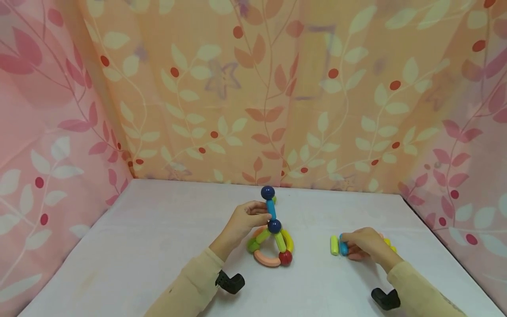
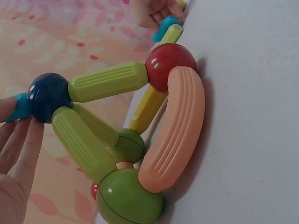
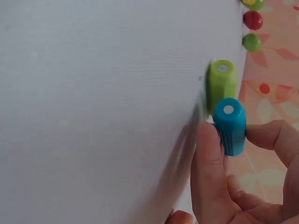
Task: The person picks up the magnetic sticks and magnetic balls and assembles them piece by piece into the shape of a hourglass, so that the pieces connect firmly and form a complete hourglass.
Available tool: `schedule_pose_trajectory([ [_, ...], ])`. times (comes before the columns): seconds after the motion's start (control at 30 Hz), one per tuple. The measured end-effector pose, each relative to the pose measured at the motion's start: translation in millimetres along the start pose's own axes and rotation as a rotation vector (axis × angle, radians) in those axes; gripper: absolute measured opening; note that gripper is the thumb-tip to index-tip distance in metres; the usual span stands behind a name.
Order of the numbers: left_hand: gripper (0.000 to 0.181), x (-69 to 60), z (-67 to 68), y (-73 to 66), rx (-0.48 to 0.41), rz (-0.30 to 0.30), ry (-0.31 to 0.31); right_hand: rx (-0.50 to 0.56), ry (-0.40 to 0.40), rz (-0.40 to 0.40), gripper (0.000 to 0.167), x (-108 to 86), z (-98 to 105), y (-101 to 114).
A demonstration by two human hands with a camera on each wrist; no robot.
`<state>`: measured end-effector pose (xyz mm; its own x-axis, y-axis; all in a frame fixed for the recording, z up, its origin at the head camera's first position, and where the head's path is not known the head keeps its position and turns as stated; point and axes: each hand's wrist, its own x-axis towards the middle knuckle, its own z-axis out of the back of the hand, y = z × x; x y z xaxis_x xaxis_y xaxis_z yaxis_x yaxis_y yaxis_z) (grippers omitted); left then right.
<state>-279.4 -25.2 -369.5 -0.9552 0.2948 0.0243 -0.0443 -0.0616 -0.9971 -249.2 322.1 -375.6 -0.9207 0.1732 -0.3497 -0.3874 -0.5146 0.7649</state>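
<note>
My left hand (image 1: 242, 220) holds an upright light-blue rod (image 1: 271, 208) between thumb and fingers. A dark-blue ball (image 1: 267, 192) tops the rod, and another dark-blue ball (image 1: 274, 226) joins its lower end. Below, light-green rods (image 2: 110, 81) slope down to a base ring with a red ball (image 2: 171, 67), green balls (image 2: 130, 198), a salmon curved piece (image 2: 175, 130) and a yellow curved piece (image 1: 289, 240). On the right, my right hand (image 1: 366, 243) pinches a blue rod (image 3: 230, 128) between thumb and fingers, beside a light-green rod (image 3: 223, 84).
Yellow pieces (image 1: 389, 244) lie partly hidden behind the right hand. A small green piece (image 1: 274, 200) shows behind the tower's top. Patterned cloth (image 1: 222, 110) encloses the back and sides of the white table (image 1: 158, 264).
</note>
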Motion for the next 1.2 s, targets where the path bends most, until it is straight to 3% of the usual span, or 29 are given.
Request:
schedule_pose_trajectory([
  [0.13, 0.035, -3.1, -0.7, 2.2, 0.003, -0.002, -0.023, 0.041, -0.017, 0.081, 0.048, -5.9, 2.7, 8.6],
  [0.27, 0.035, -4.7, -1.8, 3.4, -0.003, -0.008, -0.039, 0.140, 0.028, 0.191, 0.044, -15.8, -1.1, 23.9],
  [0.4, 0.035, -5.6, -2.1, 4.4, -0.008, -0.004, -0.047, 0.249, 0.096, 0.279, 0.038, -26.9, -14.2, 43.3],
  [0.53, 0.036, -6.7, -1.2, 4.0, -0.002, 0.002, -0.058, 0.294, 0.107, 0.347, 0.040, -35.6, -34.8, 62.3],
  [0.9, 0.036, -6.8, -3.6, 0.4, -0.010, -0.004, -0.050, 0.483, 0.016, 0.422, 0.037, -41.0, -82.7, 88.9],
  [1.2, 0.037, -5.0, -2.3, 3.8, -0.025, -0.044, -0.028, 0.536, 0.036, 0.444, 0.030, -41.8, -103.2, 95.8],
])
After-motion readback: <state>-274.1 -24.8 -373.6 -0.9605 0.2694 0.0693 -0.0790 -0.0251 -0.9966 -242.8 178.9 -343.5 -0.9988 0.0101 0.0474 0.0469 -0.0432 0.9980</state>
